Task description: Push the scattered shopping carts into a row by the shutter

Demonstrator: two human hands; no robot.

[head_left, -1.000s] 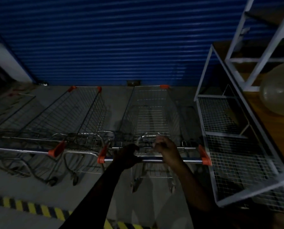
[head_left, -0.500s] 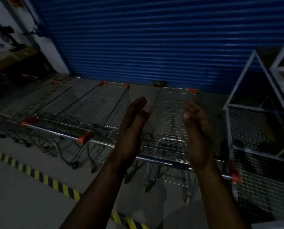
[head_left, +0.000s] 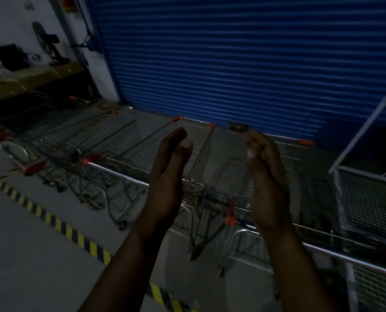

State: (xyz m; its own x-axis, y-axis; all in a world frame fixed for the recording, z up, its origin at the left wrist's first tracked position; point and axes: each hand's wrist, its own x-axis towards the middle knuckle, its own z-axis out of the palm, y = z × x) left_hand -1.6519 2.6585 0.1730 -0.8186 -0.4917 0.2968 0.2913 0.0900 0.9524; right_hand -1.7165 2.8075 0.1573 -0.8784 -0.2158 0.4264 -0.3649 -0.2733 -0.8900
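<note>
Both hands are raised in front of the camera, palms facing each other, holding nothing; the left hand (head_left: 168, 176) has its fingers loosely extended upward, and the right hand (head_left: 266, 179) has its fingers relaxed and slightly bent at the tips (neither touches a cart). Beyond them the carts (head_left: 124, 154) stand side by side on the floor (head_left: 30, 244), their noses toward the blue shutter (head_left: 232, 64); the nearest cart (head_left: 277, 221) sits behind the right wrist, its handle (head_left: 322, 248) running off to the right; a white wire rack (head_left: 367, 190) stands just beside it. A yellow-black stripe (head_left: 59, 224) crosses the floor near the carts' handles; a fan (head_left: 45, 41) stands far left.
</note>
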